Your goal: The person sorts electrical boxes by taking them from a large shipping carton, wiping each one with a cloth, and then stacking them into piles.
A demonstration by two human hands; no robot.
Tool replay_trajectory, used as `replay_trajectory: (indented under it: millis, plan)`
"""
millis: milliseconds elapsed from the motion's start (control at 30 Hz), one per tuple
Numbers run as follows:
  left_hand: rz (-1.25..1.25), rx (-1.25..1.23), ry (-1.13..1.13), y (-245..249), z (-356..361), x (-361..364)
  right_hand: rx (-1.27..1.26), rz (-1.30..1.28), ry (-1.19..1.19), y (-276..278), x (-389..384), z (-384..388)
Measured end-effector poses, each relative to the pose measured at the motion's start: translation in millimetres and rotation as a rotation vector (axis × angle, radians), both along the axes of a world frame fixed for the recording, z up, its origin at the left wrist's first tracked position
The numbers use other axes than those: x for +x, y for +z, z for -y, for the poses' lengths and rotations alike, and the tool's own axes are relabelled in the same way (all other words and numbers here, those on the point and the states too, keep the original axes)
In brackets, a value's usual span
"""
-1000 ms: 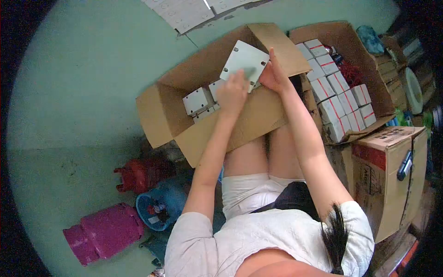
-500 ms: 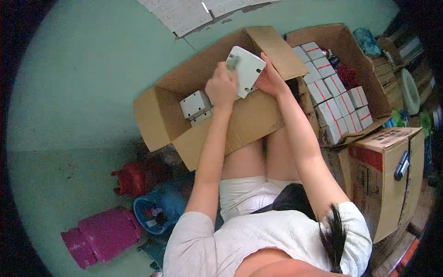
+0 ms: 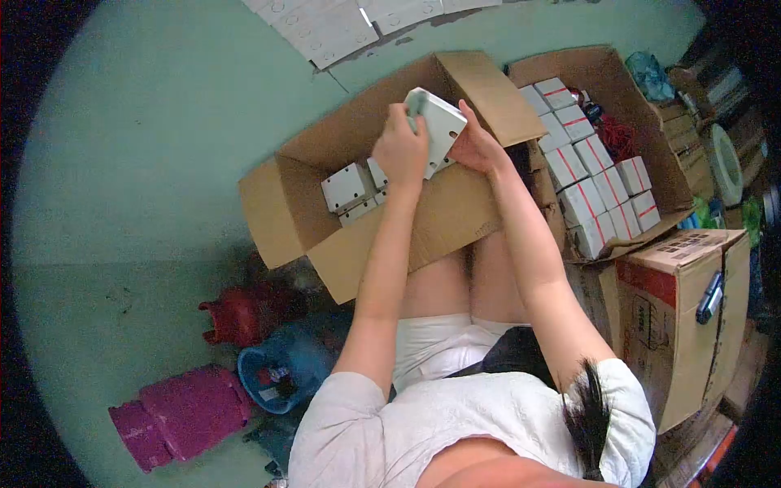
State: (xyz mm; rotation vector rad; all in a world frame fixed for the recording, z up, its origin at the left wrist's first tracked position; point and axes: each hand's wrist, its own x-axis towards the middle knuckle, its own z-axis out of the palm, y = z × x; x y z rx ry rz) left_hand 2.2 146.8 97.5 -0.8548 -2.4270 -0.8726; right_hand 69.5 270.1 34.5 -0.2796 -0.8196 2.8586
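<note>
Currently left hand (image 3: 400,150) and right hand (image 3: 476,146) tight on one white plate (image 3: 441,124), over three boxes (image 3: 346,185).

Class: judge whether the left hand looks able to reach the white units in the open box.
Probably yes: the left hand is close to the units, the box is open, nothing covers them; but it grips the plate.

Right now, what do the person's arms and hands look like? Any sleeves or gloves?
No gloves: the left hand and right hand are bare, with no watch or rings visible. The short sleeves of a white textured top end near the shoulders.
</note>
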Motion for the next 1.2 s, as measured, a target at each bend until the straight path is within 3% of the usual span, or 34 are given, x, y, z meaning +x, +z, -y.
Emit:
replay_trajectory:
  millis: [33, 100, 200, 233, 300, 400, 433, 500, 533, 633, 667, 767, 833, 867, 900, 933, 967, 1033, 1067, 1167, 1200]
  plan:
    - [-0.004, 0.003, 0.001, -6, 0, 7, 0.003, -0.004, 0.001, -2, 0, -3]
    - [-0.158, -0.158, -0.407, -20, 1, 17, 0.003, 0.068, 0.029, -10, 1, -9]
    - [-0.28, -0.315, -0.561, -23, 4, 1, 0.015, -0.037, 0.044, -29, -4, -13]
    - [-0.277, -0.314, -0.565, -14, 4, -5, 0.014, -0.033, 0.041, -21, -2, -10]
    - [-0.137, -0.08, -0.191, 6, 1, -19, -0.009, -0.028, 0.045, -2, 2, -2]
    - [-0.143, -0.04, -0.113, 11, -2, -20, 0.015, -0.041, 0.027, -1, -2, 1]
    - [-0.147, -0.038, -0.109, 2, -4, -16, 0.019, -0.083, 0.031, -1, -3, 1]
    - [-0.447, -0.317, -0.418, -15, -8, -2, 0.018, -0.06, 0.045, -3, -1, -4]
    - [-0.54, -0.255, -0.569, -14, -7, -3, 0.012, -0.032, 0.056, -5, 2, -5]
    - [-0.457, -0.303, -0.379, 0, -8, -17, -0.022, -0.019, -0.039, -13, -3, -2]
    - [-0.406, -0.166, -0.286, 0, -15, -30, -0.026, -0.018, -0.039, -14, -4, -2]
    - [-0.356, -0.204, -0.174, 3, -17, -29, -0.041, -0.061, 0.067, -8, -7, -4]
    - [-0.457, -0.307, -0.279, -8, -17, -13, 0.005, -0.124, 0.013, -10, -3, -4]
    - [-0.584, -0.301, -0.508, -16, -16, -7, 0.008, -0.119, 0.016, -11, -1, -6]
    - [-0.711, -0.293, -0.738, -17, -15, -3, 0.031, 0.025, -0.002, -11, 1, -8]
    - [-0.666, -0.287, -0.749, -15, -14, -7, 0.054, 0.167, -0.021, -11, 2, -10]
    - [-0.668, -0.286, -0.749, -12, -13, -13, 0.055, 0.165, -0.022, -11, 1, -8]
    - [-0.497, -0.274, -0.421, 3, -14, -25, -0.092, -0.031, -0.019, -16, -8, -5]
    - [-0.429, -0.114, -0.318, 11, -14, -28, -0.054, -0.078, 0.036, -16, -7, -8]
    - [-0.496, -0.249, -0.231, -6, -16, -21, -0.12, -0.079, 0.065, -19, -8, -9]
    - [-0.546, -0.276, -0.385, -19, -15, -13, -0.085, -0.074, 0.024, -6, -3, -4]
